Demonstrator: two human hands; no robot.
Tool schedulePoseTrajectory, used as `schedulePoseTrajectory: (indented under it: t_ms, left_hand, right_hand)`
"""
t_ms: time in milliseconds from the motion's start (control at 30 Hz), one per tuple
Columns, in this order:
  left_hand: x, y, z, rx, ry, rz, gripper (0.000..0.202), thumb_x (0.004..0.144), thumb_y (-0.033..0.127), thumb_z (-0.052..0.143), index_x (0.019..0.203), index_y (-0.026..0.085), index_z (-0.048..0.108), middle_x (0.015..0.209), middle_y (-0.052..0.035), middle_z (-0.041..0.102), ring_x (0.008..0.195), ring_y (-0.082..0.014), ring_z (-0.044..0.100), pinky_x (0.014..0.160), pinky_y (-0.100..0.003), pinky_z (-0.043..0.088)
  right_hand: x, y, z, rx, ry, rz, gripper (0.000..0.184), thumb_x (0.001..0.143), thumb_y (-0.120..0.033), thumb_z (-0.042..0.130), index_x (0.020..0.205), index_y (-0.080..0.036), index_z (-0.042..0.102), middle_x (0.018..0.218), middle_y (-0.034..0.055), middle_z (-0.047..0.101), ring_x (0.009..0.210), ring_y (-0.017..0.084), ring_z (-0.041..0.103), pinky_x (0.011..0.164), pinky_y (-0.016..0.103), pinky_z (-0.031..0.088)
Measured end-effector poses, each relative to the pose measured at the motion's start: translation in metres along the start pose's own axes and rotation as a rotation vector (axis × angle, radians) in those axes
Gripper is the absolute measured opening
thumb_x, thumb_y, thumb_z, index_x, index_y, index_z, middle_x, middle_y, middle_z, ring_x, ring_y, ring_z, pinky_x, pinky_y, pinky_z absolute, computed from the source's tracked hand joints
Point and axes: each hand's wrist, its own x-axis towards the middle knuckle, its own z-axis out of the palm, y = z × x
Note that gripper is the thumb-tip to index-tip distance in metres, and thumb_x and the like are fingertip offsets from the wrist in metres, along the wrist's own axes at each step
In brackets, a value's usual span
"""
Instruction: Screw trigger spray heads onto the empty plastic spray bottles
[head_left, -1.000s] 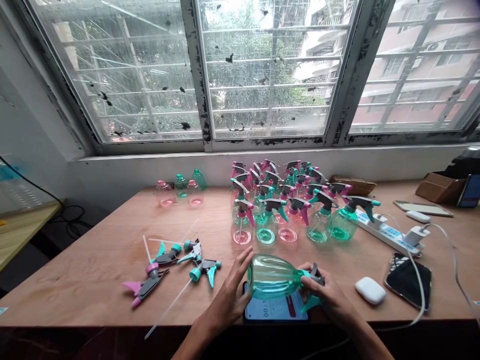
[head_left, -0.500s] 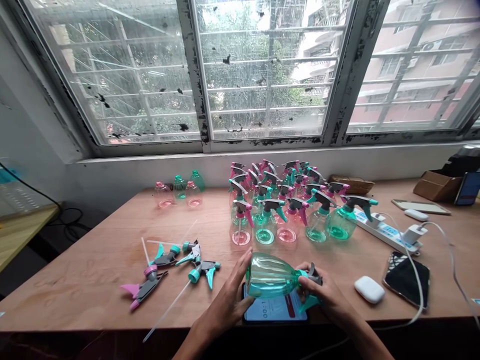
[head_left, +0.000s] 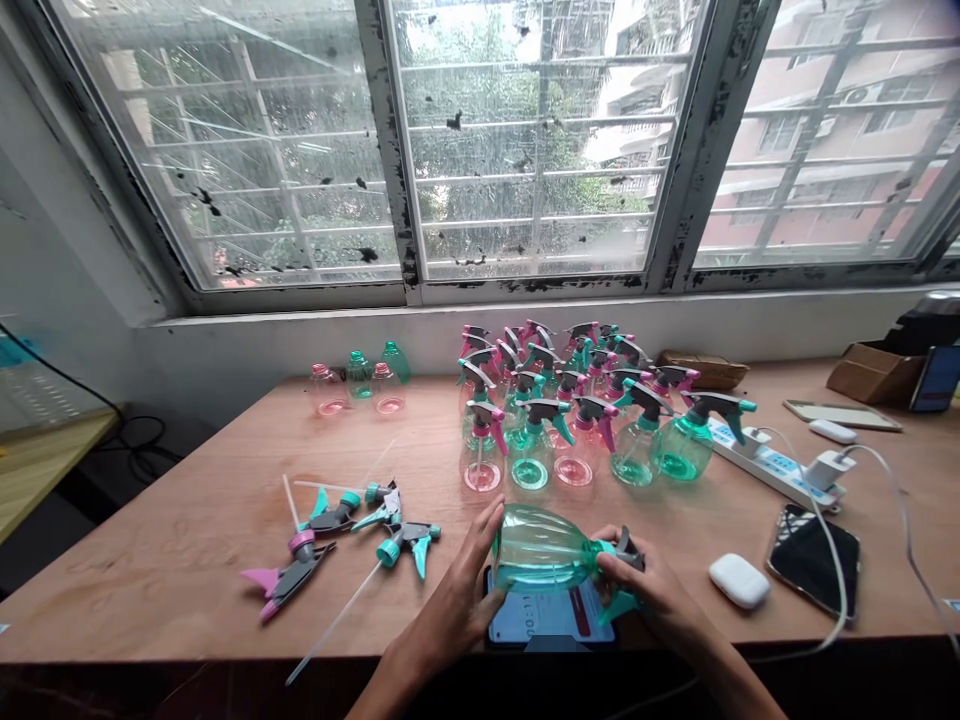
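A clear green spray bottle [head_left: 541,548] lies sideways between my hands above the table's front edge. My left hand [head_left: 474,575] grips its base end, fingers behind and thumb below. At the neck, my right hand [head_left: 646,578] is closed around the collar of the grey and teal spray head [head_left: 622,555]. The trigger points down. Beneath the bottle lies a lit phone [head_left: 551,615], partly covered by it. Left of my hands, several loose spray heads [head_left: 300,560] with thin white tubes rest on the wood.
Several assembled pink and green spray bottles [head_left: 529,455] stand closely grouped ahead. Headless bottles [head_left: 330,392] stand at back left. To the right are a white earbud case [head_left: 739,580], a dark phone [head_left: 814,560], a power strip [head_left: 776,465] with cables and a cardboard box [head_left: 874,375].
Both hands keep their hold and place on the bottle, which has shifted barely at all. The things on the table stay where they were.
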Motion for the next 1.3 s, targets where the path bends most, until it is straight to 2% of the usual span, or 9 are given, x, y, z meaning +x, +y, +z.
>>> schedulePoseTrajectory:
  t_ms: [200,333,467,633,700,800,900,1100,1300]
  left_hand:
    - [0.0004,0.0038,-0.0011,-0.008,-0.030,-0.139,0.107,0.082,0.034,0.079,0.159,0.030,0.005,0.164,-0.0127,0.023,0.151,-0.0351,0.020,0.123,-0.054,0.020]
    - [0.0026,0.0043,-0.0017,0.011,-0.009,-0.110,0.096,0.083,0.035,0.078,0.158,0.031,0.017,0.164,-0.0104,0.025,0.152,-0.0342,0.018,0.123,-0.054,0.020]
    - [0.0016,0.0004,0.0003,0.015,0.029,-0.059,0.076,0.096,0.026,0.061,0.157,0.035,0.017,0.164,-0.0068,0.027,0.151,-0.0308,0.023,0.123,-0.050,0.023]
    - [0.0022,0.0019,0.0011,-0.021,0.009,-0.113,0.104,0.085,0.034,0.076,0.158,0.033,0.002,0.165,-0.0116,0.022,0.150,-0.0327,0.027,0.122,-0.052,0.025]
    - [0.0032,0.0018,0.0011,-0.013,0.005,-0.115,0.105,0.084,0.035,0.077,0.158,0.032,0.003,0.165,-0.0117,0.020,0.151,-0.0330,0.022,0.122,-0.053,0.023]
    - [0.0034,-0.0008,0.0013,0.019,0.018,-0.076,0.087,0.091,0.030,0.069,0.158,0.034,0.013,0.166,-0.0080,0.019,0.153,-0.0315,0.015,0.123,-0.051,0.021]
    - [0.0019,-0.0019,0.0015,0.013,0.038,-0.053,0.069,0.099,0.022,0.052,0.157,0.035,0.017,0.165,-0.0056,0.024,0.152,-0.0280,0.020,0.123,-0.047,0.023]
    - [0.0016,0.0062,-0.0010,-0.037,0.004,-0.156,0.102,0.084,0.036,0.076,0.159,0.031,0.007,0.163,-0.0105,0.030,0.149,-0.0329,0.029,0.121,-0.052,0.025]
    - [0.0032,0.0001,-0.0006,-0.004,0.004,-0.129,0.093,0.084,0.032,0.077,0.157,0.034,0.019,0.163,-0.0069,0.029,0.151,-0.0323,0.023,0.123,-0.050,0.022]
  right_hand:
    - [-0.0007,-0.0006,-0.0002,-0.024,0.008,0.005,0.042,0.072,-0.053,0.081,0.087,-0.018,0.063,0.058,-0.0012,0.066,0.053,0.018,0.061,0.055,0.028,0.046]
    - [-0.0001,-0.0008,-0.0005,-0.033,0.026,0.004,0.043,0.072,-0.053,0.081,0.090,-0.018,0.063,0.059,-0.0012,0.066,0.054,0.019,0.061,0.056,0.030,0.047]
    - [0.0004,0.0001,-0.0007,-0.032,0.042,0.007,0.046,0.070,-0.054,0.082,0.091,-0.018,0.063,0.060,-0.0013,0.066,0.054,0.020,0.062,0.056,0.031,0.047]
    - [0.0011,0.0028,-0.0035,-0.041,0.001,-0.006,0.043,0.074,-0.050,0.080,0.095,-0.018,0.061,0.062,-0.0016,0.066,0.057,0.019,0.062,0.058,0.030,0.048]
    - [0.0011,0.0029,-0.0036,-0.043,0.011,-0.016,0.042,0.075,-0.049,0.080,0.095,-0.018,0.061,0.060,-0.0019,0.066,0.057,0.019,0.062,0.058,0.030,0.048]
    - [0.0007,0.0021,-0.0029,-0.046,0.030,-0.012,0.043,0.074,-0.051,0.080,0.096,-0.019,0.061,0.060,-0.0019,0.066,0.057,0.020,0.062,0.057,0.031,0.049]
    - [0.0005,0.0019,-0.0031,-0.055,0.015,0.000,0.044,0.073,-0.052,0.081,0.096,-0.019,0.061,0.062,-0.0016,0.066,0.057,0.020,0.063,0.058,0.031,0.050]
    - [0.0008,0.0031,-0.0049,-0.040,0.019,-0.011,0.044,0.074,-0.052,0.081,0.096,-0.019,0.062,0.062,-0.0018,0.067,0.058,0.020,0.063,0.059,0.030,0.049]
    - [0.0020,0.0053,-0.0055,-0.004,0.040,-0.024,0.042,0.075,-0.050,0.080,0.096,-0.018,0.062,0.060,-0.0020,0.067,0.056,0.018,0.062,0.058,0.029,0.047]
